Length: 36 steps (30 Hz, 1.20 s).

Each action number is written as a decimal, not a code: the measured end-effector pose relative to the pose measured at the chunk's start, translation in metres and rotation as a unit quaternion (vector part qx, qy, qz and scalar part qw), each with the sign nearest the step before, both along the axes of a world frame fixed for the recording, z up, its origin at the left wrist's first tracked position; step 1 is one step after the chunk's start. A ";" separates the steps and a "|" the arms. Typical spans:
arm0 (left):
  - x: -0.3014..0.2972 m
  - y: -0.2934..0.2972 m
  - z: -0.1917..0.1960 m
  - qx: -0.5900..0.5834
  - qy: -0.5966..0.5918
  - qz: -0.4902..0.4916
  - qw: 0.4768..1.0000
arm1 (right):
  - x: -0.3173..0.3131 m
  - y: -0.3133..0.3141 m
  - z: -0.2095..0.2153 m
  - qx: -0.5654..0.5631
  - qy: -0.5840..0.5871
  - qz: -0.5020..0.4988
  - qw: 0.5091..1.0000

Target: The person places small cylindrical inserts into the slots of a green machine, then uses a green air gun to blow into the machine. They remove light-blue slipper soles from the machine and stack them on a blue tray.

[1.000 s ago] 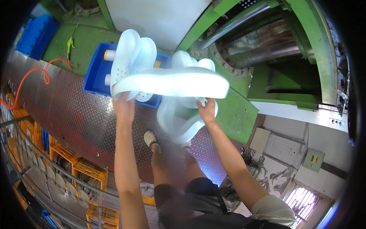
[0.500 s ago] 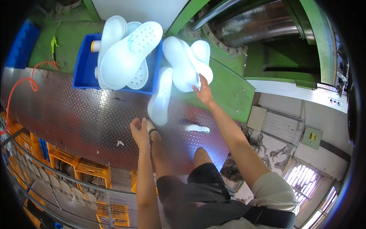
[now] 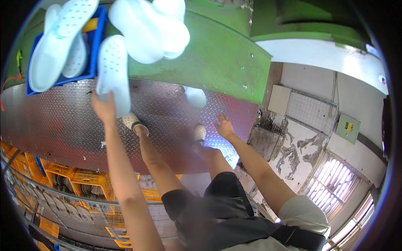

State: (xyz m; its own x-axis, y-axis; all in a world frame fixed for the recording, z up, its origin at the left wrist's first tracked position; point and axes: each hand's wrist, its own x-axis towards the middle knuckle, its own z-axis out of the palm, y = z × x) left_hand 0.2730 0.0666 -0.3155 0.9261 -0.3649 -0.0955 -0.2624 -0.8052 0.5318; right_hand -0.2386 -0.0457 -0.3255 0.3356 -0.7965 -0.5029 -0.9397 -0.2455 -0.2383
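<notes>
My left hand [image 3: 104, 106] grips the near end of a white shoe sole [image 3: 113, 71] dotted with small holes, its thumb on the upper face. That sole stands beside a blue bin [image 3: 97, 46] at the left. My right hand [image 3: 225, 126] hovers over the metal plate floor, fingers apart, with nothing in it. Nearest to it is another white piece [image 3: 195, 97], rounded and blurred, by the edge of the green ledge. More white soles [image 3: 63, 46] stick up out of the bin, and several smooth ones [image 3: 142, 31] are heaped to its right.
The green ledge [image 3: 209, 54] runs along the far side of the patterned metal floor [image 3: 167, 108]. My feet in pale clogs [image 3: 133, 121] stand on that floor. A railing [image 3: 83, 198] with orange crates [image 3: 94, 182] behind it is at the lower left. A green wall box [image 3: 348, 128] hangs at the right.
The view has swung right. My left hand has reached up and taken hold of the perforated sole. My right hand has drawn back from the heaped soles. The small white piece shows differently.
</notes>
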 end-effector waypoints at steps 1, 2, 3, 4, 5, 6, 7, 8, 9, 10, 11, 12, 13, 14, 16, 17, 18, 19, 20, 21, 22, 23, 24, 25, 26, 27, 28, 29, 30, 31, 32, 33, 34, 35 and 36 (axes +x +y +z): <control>-0.003 -0.001 0.001 0.001 -0.005 -0.004 1.000 | -0.029 0.003 -0.020 0.012 0.039 -0.013 0.999; -0.013 0.002 0.006 -0.053 0.035 0.004 0.998 | -0.053 0.003 -0.042 0.035 0.056 -0.016 0.998; -0.025 0.005 0.012 -0.084 0.102 0.025 0.991 | -0.073 0.001 -0.065 0.069 0.078 -0.038 0.994; -0.044 0.012 0.021 -0.142 0.171 0.062 0.973 | -0.087 -0.002 -0.089 0.102 0.098 -0.057 0.988; -0.066 0.022 0.032 -0.161 0.172 0.077 0.969 | -0.096 -0.006 -0.115 0.109 0.097 -0.051 0.988; -0.094 0.035 0.043 -0.199 0.200 0.083 0.956 | -0.100 -0.013 -0.143 0.115 0.092 -0.043 0.988; -0.123 0.045 0.051 -0.175 0.231 0.146 0.946 | -0.100 -0.018 -0.173 0.125 0.100 -0.051 0.986; -0.156 0.056 0.056 -0.265 0.308 0.188 0.894 | -0.097 -0.022 -0.204 0.108 0.067 -0.049 0.991; -0.189 0.066 0.059 -0.280 0.337 0.214 0.873 | -0.094 -0.027 -0.236 0.095 0.050 -0.061 0.992; -0.216 0.073 0.051 -0.289 0.377 0.278 0.835 | -0.089 -0.031 -0.269 0.086 0.049 -0.084 0.991; -0.246 0.082 0.043 -0.276 0.415 0.352 0.792 | -0.081 -0.036 -0.304 0.062 0.043 -0.107 0.991; -0.273 0.091 0.032 -0.247 0.433 0.386 0.776 | -0.070 -0.039 -0.340 0.043 0.054 -0.140 0.988; -0.297 0.099 0.014 -0.239 0.453 0.394 0.763 | -0.062 -0.043 -0.373 0.029 0.071 -0.177 0.981; -0.321 0.108 0.003 -0.192 0.450 0.368 0.791 | -0.055 -0.050 -0.403 0.033 0.056 -0.197 0.978; -0.351 0.121 -0.038 -0.277 0.514 0.347 0.734 | -0.039 -0.056 -0.448 0.046 0.029 -0.245 0.968; -0.360 0.126 -0.052 -0.288 0.519 0.318 0.739 | -0.028 -0.056 -0.458 0.117 -0.017 -0.307 0.944; -0.366 0.132 -0.058 -0.269 0.537 0.323 0.732 | -0.021 -0.053 -0.456 0.183 -0.065 -0.364 0.911; -0.368 0.135 -0.059 -0.253 0.556 0.332 0.719 | -0.013 -0.050 -0.445 0.235 -0.073 -0.434 0.867; -0.366 0.138 -0.053 -0.251 0.564 0.334 0.712 | -0.006 -0.040 -0.420 0.282 -0.059 -0.472 0.833; -0.360 0.140 -0.042 -0.258 0.571 0.336 0.703 | -0.004 -0.023 -0.380 0.317 -0.178 -0.505 0.782; -0.353 0.135 -0.030 -0.287 0.575 0.334 0.690 | 0.002 -0.013 -0.335 0.339 -0.251 -0.508 0.751; -0.341 0.132 -0.014 -0.294 0.571 0.338 0.688 | 0.011 -0.003 -0.285 0.361 -0.311 -0.518 0.710; -0.328 0.130 0.007 -0.312 0.567 0.342 0.681 | 0.013 0.013 -0.226 0.366 -0.392 -0.511 0.673; -0.315 0.128 0.029 -0.349 0.560 0.336 0.672 | 0.024 0.022 -0.174 0.341 -0.353 -0.458 0.741; -0.302 0.126 0.050 -0.323 0.571 0.347 0.671 | 0.025 0.032 -0.112 0.363 -0.331 -0.372 0.787; -0.289 0.126 0.072 -0.340 0.577 0.345 0.658 | 0.030 0.042 -0.054 0.377 -0.273 -0.367 0.805; -0.280 0.126 0.094 -0.358 0.584 0.342 0.643 | 0.045 0.059 -0.007 0.309 -0.229 -0.279 0.880; -0.270 0.128 0.115 -0.408 0.583 0.319 0.626 | 0.050 0.071 0.046 0.344 -0.197 -0.259 0.881; -0.256 0.132 0.134 -0.336 0.589 0.315 0.664 | 0.058 0.083 0.099 0.378 -0.170 -0.236 0.879; -0.243 0.136 0.155 -0.340 0.591 0.311 0.662 | 0.074 0.093 0.138 0.369 -0.166 -0.107 0.908; -0.229 0.140 0.176 -0.347 0.589 0.304 0.663 | 0.094 0.102 0.174 0.358 -0.129 -0.093 0.920; -0.213 0.142 0.195 -0.319 0.596 0.318 0.665 | 0.115 0.111 0.209 0.343 -0.178 -0.091 0.918; -0.194 0.145 0.216 -0.366 0.594 0.307 0.647 | 0.140 0.118 0.240 0.351 -0.205 -0.118 0.906; -0.170 0.147 0.235 -0.413 0.572 0.291 0.646 | 0.170 0.122 0.266 0.360 -0.219 -0.149 0.894; -0.147 0.144 0.252 -0.435 0.554 0.295 0.645 | 0.204 0.125 0.285 0.337 -0.215 -0.143 0.905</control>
State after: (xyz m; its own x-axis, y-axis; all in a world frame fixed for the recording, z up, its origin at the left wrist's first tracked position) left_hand 0.1264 0.2109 -0.0631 0.4668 -0.3429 -0.8152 0.8835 0.1397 0.4472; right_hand -0.0344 0.0794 -0.0404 0.4448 -0.4420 -0.7790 -0.7263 0.3309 -0.6025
